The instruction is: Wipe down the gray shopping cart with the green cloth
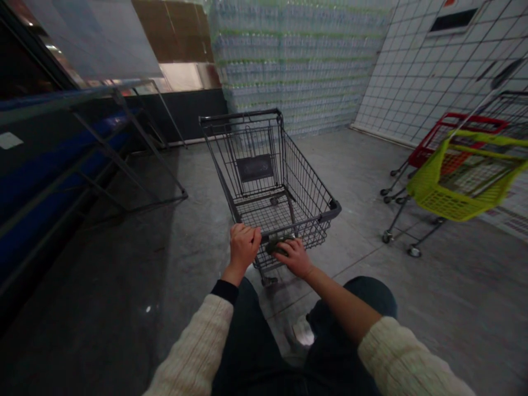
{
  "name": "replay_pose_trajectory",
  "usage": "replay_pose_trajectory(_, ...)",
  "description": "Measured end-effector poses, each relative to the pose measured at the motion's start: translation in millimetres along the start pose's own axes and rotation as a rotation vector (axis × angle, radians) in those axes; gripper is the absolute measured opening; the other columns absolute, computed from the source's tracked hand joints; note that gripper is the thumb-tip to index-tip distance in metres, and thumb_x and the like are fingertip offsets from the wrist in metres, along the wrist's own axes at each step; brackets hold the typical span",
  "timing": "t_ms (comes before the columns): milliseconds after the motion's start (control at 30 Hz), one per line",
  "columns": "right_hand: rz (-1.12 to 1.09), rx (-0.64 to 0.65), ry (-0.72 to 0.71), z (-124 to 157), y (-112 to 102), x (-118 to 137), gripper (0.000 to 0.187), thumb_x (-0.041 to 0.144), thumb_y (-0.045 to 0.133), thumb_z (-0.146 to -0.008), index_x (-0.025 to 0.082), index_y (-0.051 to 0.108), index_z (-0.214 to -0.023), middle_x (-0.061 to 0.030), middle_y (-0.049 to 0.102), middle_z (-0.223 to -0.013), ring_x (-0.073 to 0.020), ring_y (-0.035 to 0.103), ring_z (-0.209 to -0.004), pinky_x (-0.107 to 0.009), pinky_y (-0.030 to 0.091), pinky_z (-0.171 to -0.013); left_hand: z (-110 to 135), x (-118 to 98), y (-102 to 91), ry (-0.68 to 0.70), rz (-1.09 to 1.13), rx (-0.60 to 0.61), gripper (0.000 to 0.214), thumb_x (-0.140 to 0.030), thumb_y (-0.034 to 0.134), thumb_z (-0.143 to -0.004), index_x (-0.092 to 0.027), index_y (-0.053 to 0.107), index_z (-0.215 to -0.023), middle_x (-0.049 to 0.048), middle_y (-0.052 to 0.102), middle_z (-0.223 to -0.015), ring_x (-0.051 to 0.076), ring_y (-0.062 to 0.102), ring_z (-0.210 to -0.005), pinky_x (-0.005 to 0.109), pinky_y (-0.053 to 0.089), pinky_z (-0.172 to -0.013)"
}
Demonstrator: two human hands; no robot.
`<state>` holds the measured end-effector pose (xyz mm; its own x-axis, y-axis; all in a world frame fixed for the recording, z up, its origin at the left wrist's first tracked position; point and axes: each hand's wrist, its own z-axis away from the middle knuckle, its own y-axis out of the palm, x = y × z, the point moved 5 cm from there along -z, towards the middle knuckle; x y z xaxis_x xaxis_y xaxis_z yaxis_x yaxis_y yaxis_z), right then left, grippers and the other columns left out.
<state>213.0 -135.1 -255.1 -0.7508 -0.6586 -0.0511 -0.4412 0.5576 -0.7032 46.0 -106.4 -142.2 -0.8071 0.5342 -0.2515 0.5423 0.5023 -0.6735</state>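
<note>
A dark wire shopping cart (284, 181) stands on the floor straight ahead of me, its empty basket open to view. My left hand (245, 247) is closed over the near edge of the cart at its handle. My right hand (295, 258) rests across the grey-green cart handle (276, 246), with the fingers curled over it. Both cream knitted sleeves reach in from the bottom of the view. The handle's middle is partly hidden by my fingers.
A yellow-green cart (457, 190) and a red cart (449, 132) stand together at the right. Shrink-wrapped bottled water (297, 60) is stacked high at the back beside a white tiled wall (433, 71). Metal railing (136, 148) and a dark blue counter (45, 181) run along the left.
</note>
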Motion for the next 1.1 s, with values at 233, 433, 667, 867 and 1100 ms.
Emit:
replay_pose_trajectory(233, -0.074, 0.512, -0.117, 55, 52, 5, 0.028, 0.023, 0.055, -0.092, 0.035, 0.066, -0.114, -0.0028, 0.060, -0.125, -0.0209, 0.047, -0.109, -0.041, 0.034, -0.093, -1, 2, -0.2, -0.001, -0.006, -0.002, 0.041, -0.027, 0.044, -0.094, -0.022, 0.045, -0.053, 0.0009, 0.051, -0.053, 0.018, 0.048, -0.065, 0.036, 0.038, -0.078)
replay_pose_trajectory(433, -0.117, 0.432, 0.079, 55, 15, -13, 0.025, 0.022, 0.055, -0.092, 0.033, 0.069, -0.108, -0.0040, 0.061, -0.121, -0.0223, 0.047, -0.113, -0.041, 0.035, -0.093, 0, 5, 0.9, -0.023, 0.005, 0.019, 0.042, -0.028, 0.044, -0.093, -0.023, 0.043, -0.052, 0.0015, 0.050, -0.053, 0.019, 0.048, -0.067, 0.037, 0.039, -0.079)
replay_pose_trajectory(667, 0.030, -0.014, 0.204, 21, -39, -62, 0.027, 0.021, 0.054, -0.092, 0.038, 0.069, -0.107, -0.0020, 0.063, -0.115, -0.0217, 0.047, -0.112, -0.044, 0.032, -0.098, -1, 8, -1.0, -0.017, 0.019, 0.030, 0.043, -0.029, 0.042, -0.093, -0.023, 0.038, -0.051, 0.0010, 0.047, -0.051, 0.018, 0.047, -0.065, 0.037, 0.039, -0.079)
replay_pose_trajectory(867, -0.015, 0.378, 0.117, 60, 14, -44, 0.030, 0.018, 0.054, -0.090, 0.035, 0.067, -0.111, -0.0046, 0.063, -0.119, -0.0222, 0.049, -0.108, -0.045, 0.034, -0.093, -1, 21, -8.9, 0.022, 0.015, 0.041, 0.043, -0.030, 0.042, -0.094, -0.023, 0.038, -0.052, 0.0000, 0.045, -0.051, 0.018, 0.047, -0.063, 0.036, 0.039, -0.076)
replay_pose_trajectory(1100, -0.062, 0.423, 0.253, 85, 4, -41, 0.023, 0.018, 0.059, -0.088, 0.030, 0.071, -0.103, -0.0061, 0.064, -0.115, -0.0228, 0.050, -0.107, -0.042, 0.035, -0.092, -3, 43, -21.5, 0.015, 0.016, 0.112, 0.042, -0.031, 0.041, -0.092, -0.023, 0.040, -0.052, 0.0000, 0.044, -0.051, 0.018, 0.047, -0.062, 0.036, 0.040, -0.074)
